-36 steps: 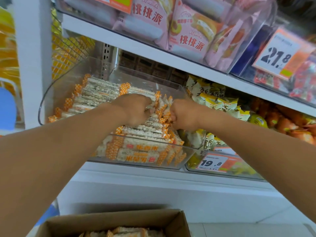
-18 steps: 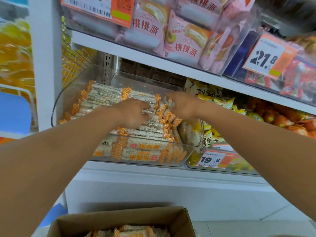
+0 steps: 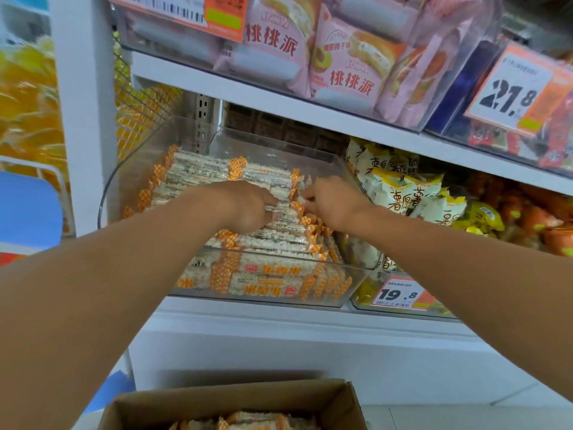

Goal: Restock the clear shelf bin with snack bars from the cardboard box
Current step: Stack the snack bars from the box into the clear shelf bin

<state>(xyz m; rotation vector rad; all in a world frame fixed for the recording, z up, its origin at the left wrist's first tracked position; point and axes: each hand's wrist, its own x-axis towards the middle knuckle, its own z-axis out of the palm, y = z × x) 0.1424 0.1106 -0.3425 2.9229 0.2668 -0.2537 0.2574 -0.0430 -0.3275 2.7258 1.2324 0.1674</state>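
Both hands reach into the clear shelf bin at the centre of the frame. Left hand lies knuckles-up on the heap of snack bars, its fingers curled down over the top bars and gripping one near its middle. Right hand meets it from the right side, fingers bent and pinching the orange-checked end of the same top layer. The two hands almost touch.

Each bar is a long, flat stick of pale puffed grains in a see-through wrapper with crimped orange-and-white checked ends; those at the bin's front wall show orange lettering. They lie stacked crosswise, filling the bin's front nearly to the rim, while a lower row sits toward the back left. Open room remains along the bin's left wall and rear corner, where bare plastic shows.

Glossy and rounded at its corners, the bin rests on a white shelf with its front edge at the shelf lip. Directly to its right stands another clear bin holding yellow-and-white snack bags, with a price tag reading 19.8. Above, a second shelf carries pink packets and a tag reading 27.8.

At the bottom of the frame sits the cardboard box, brown and matte, flaps open, with more bars inside.
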